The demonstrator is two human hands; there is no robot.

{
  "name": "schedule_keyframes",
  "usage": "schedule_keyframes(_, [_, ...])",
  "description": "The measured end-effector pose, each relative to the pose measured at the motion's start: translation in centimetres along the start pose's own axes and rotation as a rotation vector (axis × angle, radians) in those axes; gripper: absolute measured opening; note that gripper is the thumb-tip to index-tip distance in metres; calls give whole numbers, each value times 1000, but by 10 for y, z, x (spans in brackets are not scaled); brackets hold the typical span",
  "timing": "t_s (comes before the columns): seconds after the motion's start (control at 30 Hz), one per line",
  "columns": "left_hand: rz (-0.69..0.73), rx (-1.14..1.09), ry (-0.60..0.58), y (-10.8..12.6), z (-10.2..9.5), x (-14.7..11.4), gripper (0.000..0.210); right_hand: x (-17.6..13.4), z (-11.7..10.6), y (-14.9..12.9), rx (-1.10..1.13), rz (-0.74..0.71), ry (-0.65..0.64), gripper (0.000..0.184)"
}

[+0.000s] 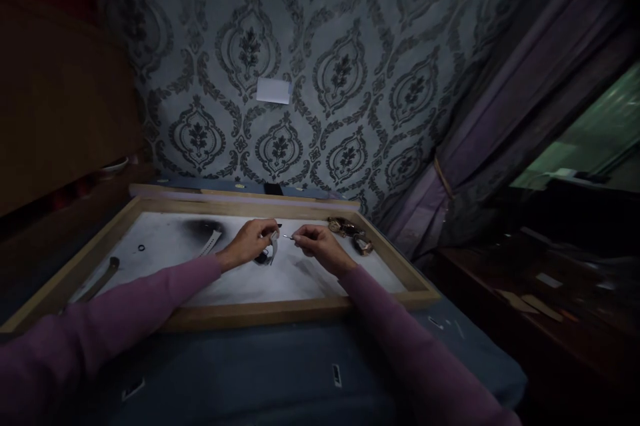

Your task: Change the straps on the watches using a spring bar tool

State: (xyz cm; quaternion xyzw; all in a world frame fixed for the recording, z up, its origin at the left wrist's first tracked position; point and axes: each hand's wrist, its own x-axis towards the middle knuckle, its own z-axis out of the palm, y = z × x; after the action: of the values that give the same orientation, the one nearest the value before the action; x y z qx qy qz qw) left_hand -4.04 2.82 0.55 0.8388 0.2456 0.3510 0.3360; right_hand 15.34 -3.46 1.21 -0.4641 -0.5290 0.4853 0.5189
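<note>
My left hand [249, 241] is closed, thumb and fingers pinching a pale watch strap [274, 248] that hangs down from the fingertips. A dark round part sits beside it, partly hidden behind the hand. Across a small gap, my right hand [323, 247] pinches a thin metal tool [289, 237] whose tip points left toward the strap; its exact kind is too small to tell. Both hands are over the white surface of a shallow wooden tray [240, 314]. A light strap with a row of holes [210, 242] lies left of my left hand.
Several wristwatches [343, 226] lie in the tray's right back corner. At its left are a small black ring [141, 248] and a brown strap [109, 274]. The tray's raised wooden rim surrounds the work. A curtain [425, 193] hangs at right, beside a dark desk [550, 273].
</note>
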Motion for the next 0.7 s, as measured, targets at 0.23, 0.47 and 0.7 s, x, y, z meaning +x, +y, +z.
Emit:
schedule_keyframes(0.23, [-29,-122,13,-1,4,0,23,5,-1,3,212,58,51,32])
schedule_keyframes(0.47, [-37,-138,46,3,4,2,21,12,6,6,410,152,40,34])
schedule_keyframes(0.7, [-68,-100,62,0,2,4,22,19,14,9,563,267,-5,24])
